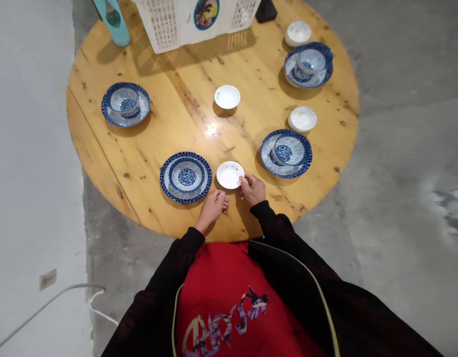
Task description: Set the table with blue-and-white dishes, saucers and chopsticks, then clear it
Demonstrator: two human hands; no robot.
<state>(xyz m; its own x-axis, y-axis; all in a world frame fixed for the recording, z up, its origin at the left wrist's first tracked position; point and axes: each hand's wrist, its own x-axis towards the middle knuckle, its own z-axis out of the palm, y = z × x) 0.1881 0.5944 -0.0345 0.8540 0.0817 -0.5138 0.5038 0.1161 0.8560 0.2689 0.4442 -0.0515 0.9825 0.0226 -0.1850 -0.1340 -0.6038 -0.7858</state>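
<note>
My right hand [253, 189] pinches the right rim of a small white bowl [229, 175] with tiny coloured marks inside, low over or on the near part of the round wooden table. Loosely curled, my left hand [215, 204] rests on the table just below that bowl, with nothing visible in its fingers. Left of the bowl lies a blue-patterned plate [165, 177] with a matching bowl [187, 177] on it. To the right, another blue-rimmed plate [268, 167] carries a clear-looking patterned bowl [288, 149].
More blue plates with bowls stand at the left [108, 115] and far right [318, 82]. Other small white bowls [227, 97] sit mid-table and along the right side. At the back are a white plastic basket [184, 29], a light-blue object [115, 25] and a black item [266, 11].
</note>
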